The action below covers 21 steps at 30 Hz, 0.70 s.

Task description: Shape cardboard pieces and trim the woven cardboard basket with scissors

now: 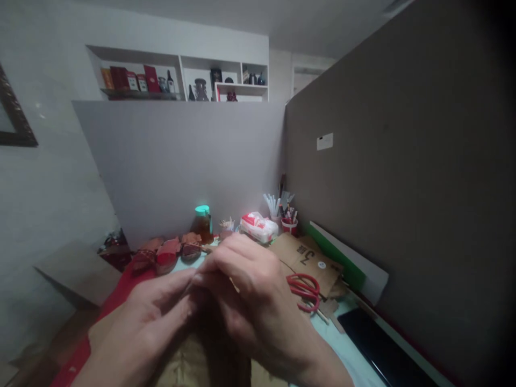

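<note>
Brown cardboard piece [189,360] lies under both hands — left hand [141,322] and right hand [250,290] press fingertips together; whether they pinch anything, I cannot tell — red-handled scissors [304,290] near.

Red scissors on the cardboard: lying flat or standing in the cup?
Lying flat. The red scissors rest handles-up on the brown cardboard, apart from the red cup.

Matt brown cardboard [306,260] lies at two o'clock from the hands, with glossy red plastic-handled scissors [304,287] on it. At twelve o'clock stands a clear amber jar [203,224] with a smooth teal plastic lid, beside a shiny crinkled plastic packet [258,227]. A glossy black slab [379,349] sits at four o'clock. Matt grey partition boards [181,161] surround the pale, smooth desk [342,338].
</note>
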Each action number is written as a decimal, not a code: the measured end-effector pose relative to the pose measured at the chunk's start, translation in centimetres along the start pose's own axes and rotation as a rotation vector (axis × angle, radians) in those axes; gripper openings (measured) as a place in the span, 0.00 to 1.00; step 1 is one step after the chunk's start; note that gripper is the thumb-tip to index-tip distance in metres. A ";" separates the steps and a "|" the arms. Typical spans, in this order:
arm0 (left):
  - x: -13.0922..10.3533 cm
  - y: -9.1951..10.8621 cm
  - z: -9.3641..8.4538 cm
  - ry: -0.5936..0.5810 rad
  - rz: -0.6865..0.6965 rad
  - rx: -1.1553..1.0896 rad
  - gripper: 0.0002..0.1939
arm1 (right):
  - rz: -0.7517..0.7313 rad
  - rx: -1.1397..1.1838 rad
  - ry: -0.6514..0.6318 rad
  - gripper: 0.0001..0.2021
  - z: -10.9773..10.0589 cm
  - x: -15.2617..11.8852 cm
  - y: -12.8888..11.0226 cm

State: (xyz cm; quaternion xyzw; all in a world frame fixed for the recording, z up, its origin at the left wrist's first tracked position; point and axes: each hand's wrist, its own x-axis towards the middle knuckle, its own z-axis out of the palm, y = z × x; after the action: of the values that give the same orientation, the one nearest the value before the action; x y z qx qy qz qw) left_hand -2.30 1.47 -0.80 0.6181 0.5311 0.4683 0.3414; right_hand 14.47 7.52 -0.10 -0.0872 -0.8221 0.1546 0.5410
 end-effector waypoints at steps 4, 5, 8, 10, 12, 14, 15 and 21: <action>-0.6 -0.9 -1.5 0.081 -0.012 0.081 0.16 | 0.042 0.111 -0.133 0.12 0.4 0.2 1.0; -1.0 -1.5 -2.1 0.103 -0.047 0.109 0.18 | 0.089 0.125 -0.157 0.19 0.2 0.2 1.1; -2.5 -3.5 -3.6 0.201 -0.202 0.140 0.25 | 0.221 0.103 -0.157 0.23 -0.8 -0.7 1.4; -3.4 -4.6 -4.1 0.281 -0.272 0.133 0.26 | 0.276 0.053 -0.135 0.12 -1.8 -2.2 1.9; -4.0 -5.0 -4.0 0.333 -0.284 0.082 0.21 | 0.349 -0.023 -0.151 0.05 -2.5 -4.3 3.0; -4.2 -5.0 -3.5 0.358 -0.282 -0.005 0.16 | 0.422 -0.110 -0.201 0.06 -3.0 -6.8 4.6; -4.1 -4.9 -3.2 0.368 -0.282 -0.050 0.15 | 0.449 -0.159 -0.214 0.07 -3.2 -8.0 5.4; -3.2 -8.0 -3.4 0.394 -0.305 -0.056 0.05 | 0.566 -0.427 -0.184 0.11 -5.7 -11.1 8.3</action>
State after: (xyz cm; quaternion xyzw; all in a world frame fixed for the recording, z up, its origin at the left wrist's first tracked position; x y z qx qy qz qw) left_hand -8.20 -0.34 -7.75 0.4180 0.6611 0.5375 0.3152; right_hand 23.96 12.73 -10.43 -0.4077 -0.8244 0.1302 0.3704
